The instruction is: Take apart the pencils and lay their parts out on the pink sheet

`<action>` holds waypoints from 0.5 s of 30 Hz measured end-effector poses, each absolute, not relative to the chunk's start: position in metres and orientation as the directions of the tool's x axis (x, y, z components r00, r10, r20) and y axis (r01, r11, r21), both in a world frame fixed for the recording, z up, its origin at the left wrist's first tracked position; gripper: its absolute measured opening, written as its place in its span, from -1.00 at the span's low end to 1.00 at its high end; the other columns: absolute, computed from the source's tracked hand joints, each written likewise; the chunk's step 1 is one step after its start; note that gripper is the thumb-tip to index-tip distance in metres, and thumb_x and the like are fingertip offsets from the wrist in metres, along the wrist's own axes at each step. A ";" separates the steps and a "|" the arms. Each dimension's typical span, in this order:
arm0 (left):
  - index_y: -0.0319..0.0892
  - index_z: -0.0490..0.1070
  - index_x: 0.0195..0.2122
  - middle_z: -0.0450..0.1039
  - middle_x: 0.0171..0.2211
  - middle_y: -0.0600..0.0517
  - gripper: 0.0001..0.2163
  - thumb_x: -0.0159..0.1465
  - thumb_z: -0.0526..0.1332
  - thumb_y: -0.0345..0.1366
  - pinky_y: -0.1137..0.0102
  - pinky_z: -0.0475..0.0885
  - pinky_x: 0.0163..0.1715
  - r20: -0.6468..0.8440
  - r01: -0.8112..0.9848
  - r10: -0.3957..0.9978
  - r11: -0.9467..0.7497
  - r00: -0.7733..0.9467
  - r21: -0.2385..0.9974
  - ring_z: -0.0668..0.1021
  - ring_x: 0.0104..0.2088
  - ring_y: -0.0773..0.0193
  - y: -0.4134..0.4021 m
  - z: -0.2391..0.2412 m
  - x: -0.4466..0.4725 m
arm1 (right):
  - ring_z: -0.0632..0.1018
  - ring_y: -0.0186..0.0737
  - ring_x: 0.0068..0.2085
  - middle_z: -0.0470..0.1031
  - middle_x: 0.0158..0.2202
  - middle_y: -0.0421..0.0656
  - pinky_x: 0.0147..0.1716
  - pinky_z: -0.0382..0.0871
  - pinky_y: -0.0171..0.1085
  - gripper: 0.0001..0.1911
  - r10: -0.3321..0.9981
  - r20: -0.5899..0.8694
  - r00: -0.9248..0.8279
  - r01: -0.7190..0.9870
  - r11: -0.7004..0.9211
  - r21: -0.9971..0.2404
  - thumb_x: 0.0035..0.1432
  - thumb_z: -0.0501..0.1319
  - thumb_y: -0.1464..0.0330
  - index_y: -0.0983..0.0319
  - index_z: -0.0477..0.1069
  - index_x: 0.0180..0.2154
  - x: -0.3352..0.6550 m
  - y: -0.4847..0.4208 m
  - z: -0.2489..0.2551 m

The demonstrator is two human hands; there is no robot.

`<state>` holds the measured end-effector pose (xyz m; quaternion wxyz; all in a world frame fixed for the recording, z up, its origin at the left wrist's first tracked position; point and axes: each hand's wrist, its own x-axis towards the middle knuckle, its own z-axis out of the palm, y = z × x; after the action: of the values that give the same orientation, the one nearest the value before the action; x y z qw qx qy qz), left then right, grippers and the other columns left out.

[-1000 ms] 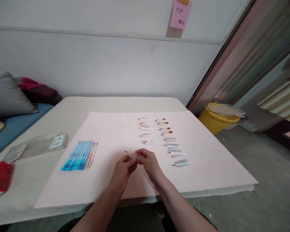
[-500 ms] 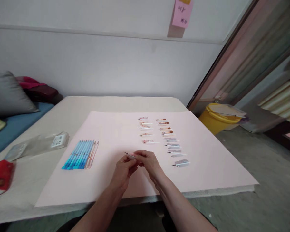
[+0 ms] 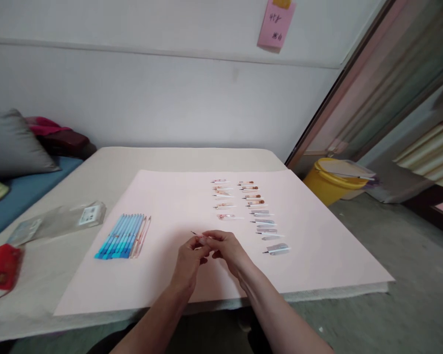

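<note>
Over the near middle of the board, my left hand (image 3: 189, 255) and my right hand (image 3: 223, 246) meet with fingertips pinched together. Both are closed on a thin pen refill (image 3: 194, 233), whose dark tip pokes out to the upper left. A bit of pinkish printed material shows at the fingertips; the rest of the refill is hidden by my fingers. Right of my hands lie several refills with grey pieces around them (image 3: 276, 249). Beyond these are refills with brown-printed pieces (image 3: 255, 202) and a column with pinkish printed pieces (image 3: 226, 217).
A row of blue pen barrels (image 3: 120, 236) and pale pink ones (image 3: 141, 237) lies at the left of the pale pink board (image 3: 177, 196). Farther left are a clear plastic bag (image 3: 66, 221) and a red packet (image 3: 2, 270). A yellow bucket (image 3: 328, 184) stands beyond the right edge.
My fingers have shifted slightly around the refill, and more of the pinkish printed material shows at the fingertips. The laid-out rows are unchanged.
</note>
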<state>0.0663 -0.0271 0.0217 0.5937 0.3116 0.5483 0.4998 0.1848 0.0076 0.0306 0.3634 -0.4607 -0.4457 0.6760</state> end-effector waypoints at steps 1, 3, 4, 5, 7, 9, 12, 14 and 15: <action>-0.18 0.49 -0.34 0.48 -0.37 -0.04 -0.78 -0.01 0.31 -0.22 0.41 0.32 -0.42 -0.339 -0.251 0.936 0.307 -0.093 0.918 0.47 -0.39 0.28 -0.027 0.021 0.066 | 0.42 -0.34 -0.47 0.52 -0.40 -0.12 -0.52 0.20 -0.37 -0.61 0.892 -0.314 -0.325 -0.093 -0.361 -0.928 -0.15 0.32 0.14 0.24 0.52 -0.28 0.186 0.008 0.031; -0.18 0.49 -0.35 0.47 -0.37 -0.03 -0.80 -0.01 0.31 -0.23 0.39 0.34 -0.36 -0.334 -0.276 0.940 0.305 -0.066 0.912 0.48 -0.37 0.27 -0.027 0.020 0.067 | 0.44 -0.33 -0.45 0.53 -0.39 -0.12 -0.48 0.25 -0.35 -0.61 0.878 -0.326 -0.351 -0.113 -0.385 -0.916 -0.17 0.34 0.16 0.24 0.52 -0.28 0.188 0.008 0.030; -0.19 0.48 -0.36 0.46 -0.38 -0.03 -0.81 -0.01 0.31 -0.25 0.37 0.35 -0.33 -0.329 -0.299 0.943 0.300 -0.051 0.906 0.48 -0.37 0.27 -0.027 0.019 0.067 | 0.45 -0.32 -0.45 0.53 -0.39 -0.11 -0.46 0.26 -0.34 -0.62 0.875 -0.322 -0.363 -0.119 -0.386 -0.915 -0.17 0.34 0.18 0.25 0.52 -0.28 0.189 0.009 0.029; -0.20 0.48 -0.37 0.46 -0.39 -0.02 -0.82 -0.01 0.32 -0.28 0.35 0.36 -0.30 -0.321 -0.326 0.946 0.293 -0.035 0.899 0.49 -0.37 0.26 -0.027 0.018 0.068 | 0.45 -0.32 -0.44 0.53 -0.39 -0.11 -0.44 0.27 -0.32 -0.63 0.873 -0.314 -0.373 -0.122 -0.382 -0.916 -0.16 0.34 0.20 0.26 0.53 -0.27 0.190 0.009 0.028; -0.21 0.47 -0.37 0.47 -0.40 -0.03 -0.83 -0.03 0.32 -0.33 0.31 0.37 -0.24 -0.306 -0.378 0.952 0.282 -0.003 0.882 0.50 -0.36 0.25 -0.027 0.015 0.069 | 0.46 -0.30 -0.42 0.53 -0.39 -0.10 -0.41 0.28 -0.30 -0.65 0.871 -0.296 -0.392 -0.130 -0.371 -0.920 -0.15 0.34 0.24 0.27 0.53 -0.27 0.193 0.010 0.025; -0.21 0.47 -0.37 0.48 -0.39 -0.04 -0.83 -0.03 0.31 -0.38 0.29 0.37 -0.20 -0.294 -0.412 0.955 0.278 0.025 0.868 0.51 -0.34 0.24 -0.026 0.013 0.069 | 0.47 -0.28 -0.40 0.53 -0.39 -0.09 -0.39 0.28 -0.30 -0.67 0.867 -0.289 -0.405 -0.137 -0.370 -0.919 -0.15 0.33 0.28 0.28 0.52 -0.28 0.195 0.012 0.023; -0.23 0.47 -0.35 0.49 -0.36 -0.06 -0.81 -0.04 0.31 -0.41 0.29 0.36 -0.17 -0.298 -0.434 0.953 0.291 0.055 0.852 0.51 -0.31 0.23 -0.025 0.011 0.070 | 0.46 -0.30 -0.42 0.53 -0.42 -0.10 -0.43 0.25 -0.32 -0.70 0.865 -0.295 -0.405 -0.117 -0.369 -0.922 -0.16 0.32 0.33 0.29 0.52 -0.29 0.199 0.015 0.021; -0.23 0.47 -0.32 0.48 -0.34 -0.07 -0.77 -0.05 0.32 -0.44 0.32 0.37 -0.18 -0.324 -0.454 0.944 0.313 0.055 0.834 0.51 -0.30 0.25 -0.024 0.010 0.070 | 0.43 -0.33 -0.47 0.51 -0.47 -0.13 -0.46 0.23 -0.33 -0.70 0.875 -0.299 -0.380 -0.078 -0.353 -0.932 -0.18 0.31 0.35 0.30 0.52 -0.30 0.203 0.020 0.019; -0.23 0.46 -0.30 0.47 -0.33 -0.07 -0.75 -0.06 0.33 -0.45 0.34 0.38 -0.19 -0.350 -0.462 0.936 0.329 0.042 0.823 0.50 -0.30 0.26 -0.024 0.010 0.070 | 0.42 -0.34 -0.49 0.50 -0.49 -0.14 -0.46 0.24 -0.33 -0.70 0.883 -0.296 -0.363 -0.058 -0.339 -0.939 -0.19 0.30 0.35 0.31 0.52 -0.31 0.205 0.024 0.017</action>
<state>0.0702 -0.0236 0.0097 0.6741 0.2583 0.4582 0.5186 0.2054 0.0240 0.0175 0.3437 -0.4477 -0.4609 0.6848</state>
